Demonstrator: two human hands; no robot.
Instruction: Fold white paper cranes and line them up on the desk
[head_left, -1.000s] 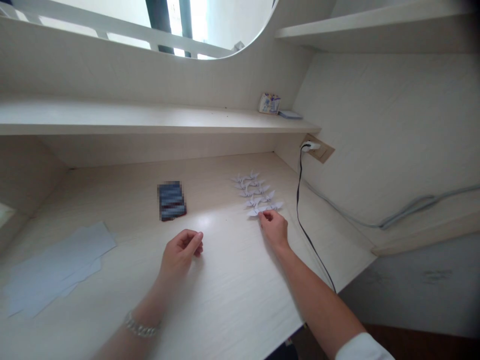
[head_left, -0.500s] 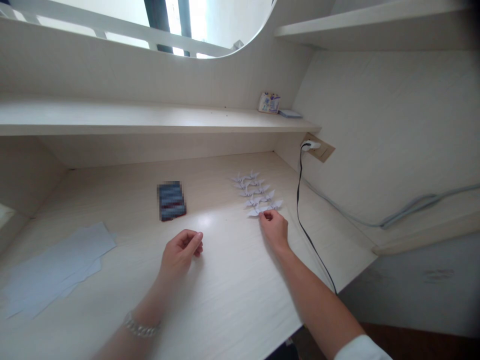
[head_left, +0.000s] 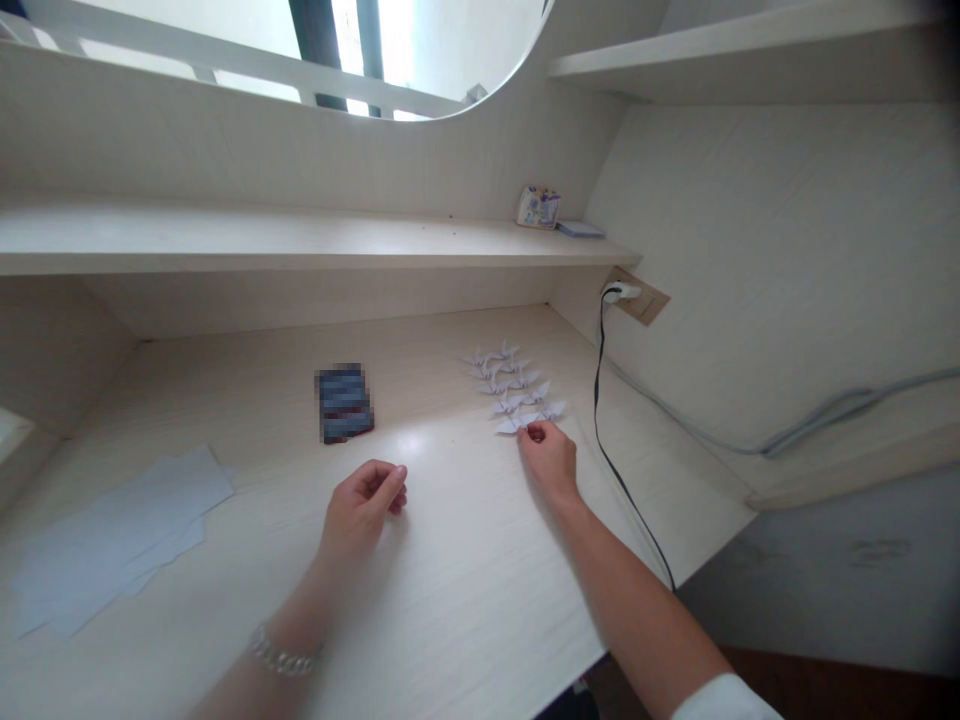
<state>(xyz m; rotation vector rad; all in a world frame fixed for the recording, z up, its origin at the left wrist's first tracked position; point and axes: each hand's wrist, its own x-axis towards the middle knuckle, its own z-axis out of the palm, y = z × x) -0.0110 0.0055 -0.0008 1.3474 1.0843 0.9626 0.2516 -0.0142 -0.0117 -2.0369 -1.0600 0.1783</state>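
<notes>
Several white folded paper cranes [head_left: 514,382] stand in two close columns on the right half of the desk. At their near end, my right hand [head_left: 550,460] is closed, thumb and forefinger pinching the edge of the nearest paper crane [head_left: 508,427]. The fingertips partly cover that crane. My left hand [head_left: 366,503] hovers low over the middle of the desk, fingers curled and thumb against the forefinger, with nothing visible in it. Just beyond it lies a dark rectangular item [head_left: 344,403], blurred out by pixels.
Loose white paper sheets [head_left: 124,545] overlap on the desk's left side. A black cord [head_left: 598,390] runs from a wall socket [head_left: 639,297] down past my right forearm. Above the desk's back, a shelf [head_left: 300,240] carries a small printed packet [head_left: 538,207] and a flat item [head_left: 580,229].
Both hands and the cranes stay practically where they were. Only a very slight shift of the whole view shows.
</notes>
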